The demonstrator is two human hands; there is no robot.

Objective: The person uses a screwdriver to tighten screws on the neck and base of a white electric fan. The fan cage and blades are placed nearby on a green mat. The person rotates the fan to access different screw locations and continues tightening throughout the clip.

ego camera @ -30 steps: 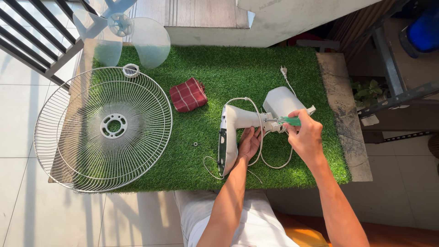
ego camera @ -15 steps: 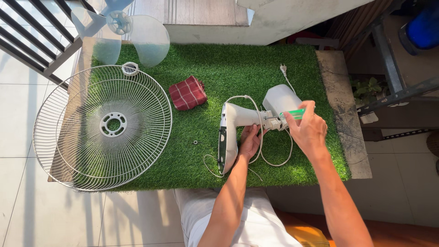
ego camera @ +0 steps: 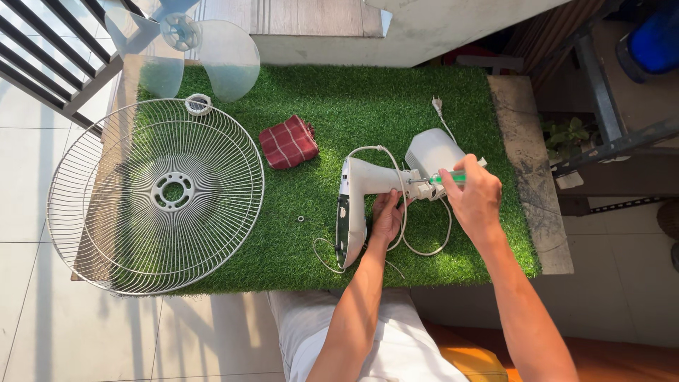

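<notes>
Fan motor unit (ego camera: 385, 185) lies on green turf mat (ego camera: 339, 113), long axis approx left-right. L hand (ego camera: 387, 216) clasped on neck from below. Green-handled screwdriver (ego camera: 444, 177) gripped in R hand (ego camera: 475, 199), tip pointing left into joint.

a round white wire fan guard (ego camera: 155, 194), translucent fan blades (ego camera: 212, 53), a folded red checked cloth (ego camera: 288, 142), all on green artificial grass (ego camera: 353, 99)

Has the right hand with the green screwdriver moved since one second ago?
No clear move. The right hand holds the green screwdriver at the same joint of the white fan body, as before, judged against the red checked cloth.
</notes>
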